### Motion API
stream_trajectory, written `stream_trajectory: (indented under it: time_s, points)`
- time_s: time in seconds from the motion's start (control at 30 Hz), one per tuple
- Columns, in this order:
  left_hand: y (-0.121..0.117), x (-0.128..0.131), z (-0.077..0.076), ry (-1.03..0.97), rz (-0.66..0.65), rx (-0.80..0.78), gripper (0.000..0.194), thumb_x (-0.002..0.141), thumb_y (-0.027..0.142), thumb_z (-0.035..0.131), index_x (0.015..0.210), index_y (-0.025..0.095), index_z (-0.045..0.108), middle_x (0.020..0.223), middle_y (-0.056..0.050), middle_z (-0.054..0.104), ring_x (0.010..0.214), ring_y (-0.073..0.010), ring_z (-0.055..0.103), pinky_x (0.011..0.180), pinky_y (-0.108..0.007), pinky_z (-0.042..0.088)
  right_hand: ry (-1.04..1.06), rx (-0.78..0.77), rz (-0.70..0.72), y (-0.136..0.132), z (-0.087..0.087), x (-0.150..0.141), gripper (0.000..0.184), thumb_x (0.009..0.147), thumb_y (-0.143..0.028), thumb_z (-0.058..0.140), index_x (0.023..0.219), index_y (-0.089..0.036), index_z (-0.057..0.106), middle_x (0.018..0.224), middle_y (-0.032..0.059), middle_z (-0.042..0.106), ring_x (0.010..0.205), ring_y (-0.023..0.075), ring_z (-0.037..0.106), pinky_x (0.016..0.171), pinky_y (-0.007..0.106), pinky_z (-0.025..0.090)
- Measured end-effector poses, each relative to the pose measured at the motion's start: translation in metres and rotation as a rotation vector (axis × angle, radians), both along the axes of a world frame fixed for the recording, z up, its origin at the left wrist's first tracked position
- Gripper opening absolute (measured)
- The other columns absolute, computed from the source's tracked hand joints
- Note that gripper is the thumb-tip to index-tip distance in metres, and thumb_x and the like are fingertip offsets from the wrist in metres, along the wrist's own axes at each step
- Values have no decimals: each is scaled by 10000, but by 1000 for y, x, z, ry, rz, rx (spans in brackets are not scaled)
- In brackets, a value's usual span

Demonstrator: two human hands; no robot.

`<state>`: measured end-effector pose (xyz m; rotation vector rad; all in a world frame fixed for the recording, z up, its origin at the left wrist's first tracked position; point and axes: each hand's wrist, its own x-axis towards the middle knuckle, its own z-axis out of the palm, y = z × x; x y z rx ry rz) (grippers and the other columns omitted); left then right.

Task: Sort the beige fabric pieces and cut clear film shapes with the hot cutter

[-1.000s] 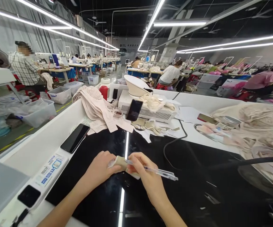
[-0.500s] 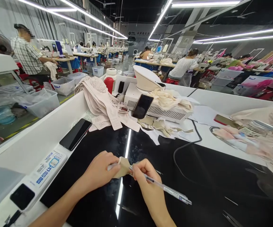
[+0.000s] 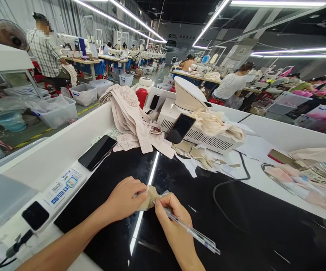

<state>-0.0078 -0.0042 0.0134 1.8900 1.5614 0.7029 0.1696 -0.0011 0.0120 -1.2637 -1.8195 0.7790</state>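
Note:
My left hand (image 3: 129,197) is closed on a small beige fabric piece (image 3: 149,197), gripping it between thumb and fingers just above the glossy black tabletop (image 3: 191,237). In my right hand (image 3: 174,214) is a clear-barrelled pen (image 3: 198,235), held in a writing grip. The pen's tip meets the fabric piece close to its right edge. Its back end points down and to the right. Part of the fabric is hidden under my left fingers.
A black phone (image 3: 97,152) lies at the left, near a white box (image 3: 62,188). Behind are beige fabric strips (image 3: 131,116), fabric scraps (image 3: 199,156) and a white machine (image 3: 202,135) with another phone (image 3: 180,128) leaning on it. A black cable (image 3: 230,180) runs across the right. Co-workers sit farther off.
The camera view has turned slightly left and tilted. The fabric piece is rotated a little in my left hand, and the pen still touches it.

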Motion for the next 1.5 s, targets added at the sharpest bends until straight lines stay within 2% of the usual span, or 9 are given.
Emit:
stream_trajectory:
  time_s: [0.43,0.73,0.9,1.2,1.5]
  points:
    - [0,1,-3,-38,14,26,282,926,215,487,649,181,444,675,35,522,732,-145,442,691,-276,317,-141,13,2,1,-8,0,294,881,-408,556,655,-221,541,585,-35,535,541,137,488,538,245,370]
    - [1,1,-3,-29,19,42,271,908,205,483,639,189,456,667,28,527,729,-153,456,686,-286,329,-168,137,45,1,-12,-2,272,892,-365,578,662,-219,567,597,-27,545,564,138,520,560,248,377]
    - [0,1,-4,-28,29,49,284,914,208,487,632,188,460,664,24,528,738,-156,470,694,-288,337,-182,165,-13,-3,-10,-7,289,905,-387,554,667,-223,548,607,-24,543,570,141,509,572,262,357]
    - [0,1,-2,-39,26,40,263,902,206,480,639,189,474,679,25,559,756,-155,499,704,-281,358,-172,157,-17,-4,-9,-8,277,894,-345,551,651,-219,505,615,-30,512,596,144,502,634,269,372]
    - [0,1,-3,-30,23,48,272,903,218,478,633,190,451,673,23,541,743,-155,484,696,-283,358,-167,138,-16,-5,-12,-6,297,888,-360,547,632,-222,488,604,-28,514,578,140,491,599,268,359]
